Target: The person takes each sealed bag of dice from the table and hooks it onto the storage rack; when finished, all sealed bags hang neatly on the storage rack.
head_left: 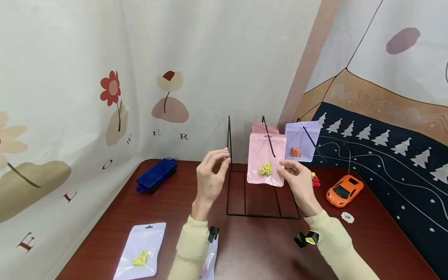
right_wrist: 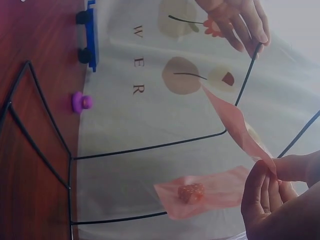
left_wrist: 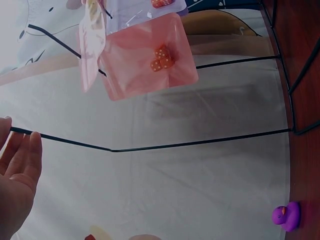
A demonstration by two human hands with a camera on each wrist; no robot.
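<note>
A black wire rack [head_left: 245, 194] stands mid-table with several prongs pointing at me. A pink pouch [head_left: 266, 159] holding yellow dice hangs on the middle prong. My right hand [head_left: 297, 175] pinches its lower right edge between thumb and fingers, and the right wrist view shows this pink pouch [right_wrist: 235, 125] edge-on above that hand [right_wrist: 272, 172]. My left hand [head_left: 210, 171] is raised at the bare left prong [left_wrist: 150, 146], with its fingertips [right_wrist: 250, 35] pinching the prong's tip. Behind hang a second pink pouch [head_left: 264, 126] and a purple pouch [head_left: 301, 142] with orange dice.
On the table lie a blue toy [head_left: 156, 175] at the back left, an orange toy car [head_left: 344, 189], a white chip [head_left: 347, 217] and a small red piece [head_left: 315, 181] to the right. A white pouch [head_left: 141, 251] with yellow dice lies near left. A purple duck [left_wrist: 286, 216] sits behind the rack.
</note>
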